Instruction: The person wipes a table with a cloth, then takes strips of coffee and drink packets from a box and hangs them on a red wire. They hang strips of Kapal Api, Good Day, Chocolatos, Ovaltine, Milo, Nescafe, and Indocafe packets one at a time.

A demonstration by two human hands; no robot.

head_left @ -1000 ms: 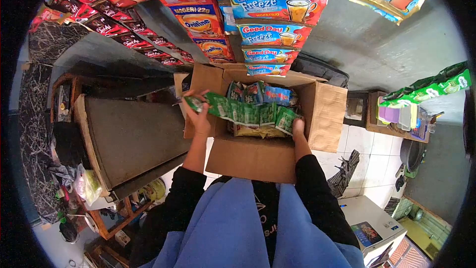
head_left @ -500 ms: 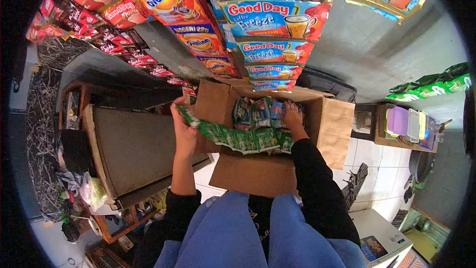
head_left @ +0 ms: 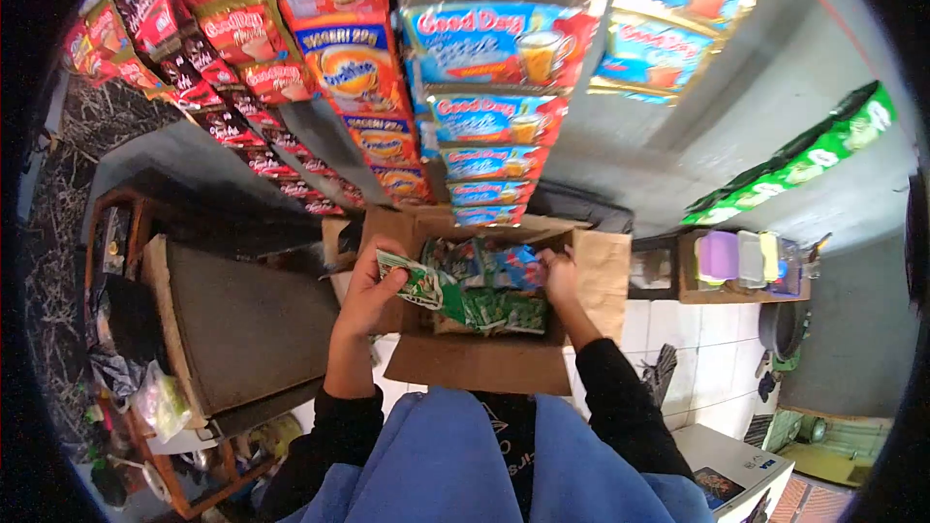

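Note:
My left hand grips the upper end of a strip of green sachets, thumb on top. The strip slopes down into an open cardboard box in front of my knees, its lower sachets lying along the near side. At the box's right side my right hand is closed at the end of a blue sachet; its fingertips are partly hidden. Darker green and red sachets lie beside the blue one, toward the back of the box.
Overhead hang strips of blue coffee sachets, orange Ovaltine sachets and red sachets. A brown-topped table stands left. Plastic containers sit on a shelf at right, with a white box-shaped appliance lower right.
My left hand has drawn toward the box with the green strip, which now hangs lower inside. My right hand has shifted to the box's right side. The view has tilted upward.

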